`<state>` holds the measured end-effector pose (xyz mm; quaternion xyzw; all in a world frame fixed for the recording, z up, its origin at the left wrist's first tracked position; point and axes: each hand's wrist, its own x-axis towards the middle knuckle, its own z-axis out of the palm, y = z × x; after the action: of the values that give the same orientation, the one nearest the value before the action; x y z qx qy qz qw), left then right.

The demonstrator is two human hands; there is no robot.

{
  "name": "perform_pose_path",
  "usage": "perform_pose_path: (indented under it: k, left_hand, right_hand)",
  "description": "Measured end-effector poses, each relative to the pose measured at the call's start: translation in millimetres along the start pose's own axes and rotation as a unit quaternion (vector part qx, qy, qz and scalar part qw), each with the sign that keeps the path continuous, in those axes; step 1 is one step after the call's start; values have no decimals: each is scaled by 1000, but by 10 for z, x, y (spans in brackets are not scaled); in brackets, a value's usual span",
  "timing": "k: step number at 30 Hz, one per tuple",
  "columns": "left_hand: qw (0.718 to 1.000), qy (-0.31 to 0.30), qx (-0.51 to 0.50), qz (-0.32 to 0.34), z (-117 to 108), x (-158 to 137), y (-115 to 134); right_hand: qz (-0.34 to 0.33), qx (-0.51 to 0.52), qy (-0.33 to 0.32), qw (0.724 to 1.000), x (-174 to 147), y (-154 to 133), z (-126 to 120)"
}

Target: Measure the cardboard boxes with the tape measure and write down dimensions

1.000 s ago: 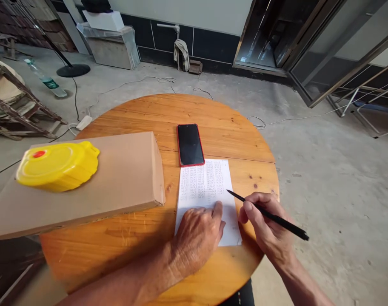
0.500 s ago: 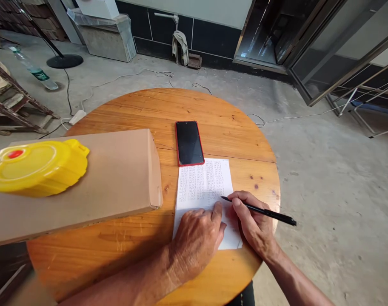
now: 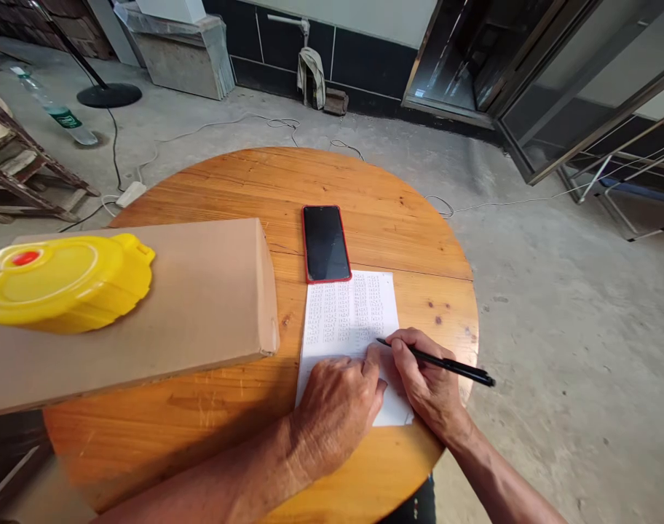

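- Yellow case (image 3: 64,280), red spot on top, lying on cardboard box (image 3: 212,291).
- Phone (image 3: 326,244), red-edged, screen dark.
- Bottle (image 3: 64,118) on its side on grey floor (image 3: 555,306), near round black base (image 3: 109,95).

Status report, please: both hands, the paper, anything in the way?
Left hand resting on paper. Right hand gripping pen, tip beside written rows. Phone at paper's top edge; left hand hides part of lower half.

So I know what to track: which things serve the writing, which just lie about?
In use:
paper, under the left hand
black pen, in the right hand

Lying about:
phone, at the paper's top edge
yellow case, on the cardboard box
bottle, on the floor
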<state>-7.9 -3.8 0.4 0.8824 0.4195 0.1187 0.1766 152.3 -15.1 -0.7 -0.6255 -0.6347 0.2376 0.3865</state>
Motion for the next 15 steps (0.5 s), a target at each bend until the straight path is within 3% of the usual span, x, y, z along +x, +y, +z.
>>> perform_pose_path:
  k: [15]
  left_hand:
    - [1000, -18, -1, -2, -15, 7, 8]
  right_hand:
    - [-15, -18, 8, 1000, 7, -7, 16]
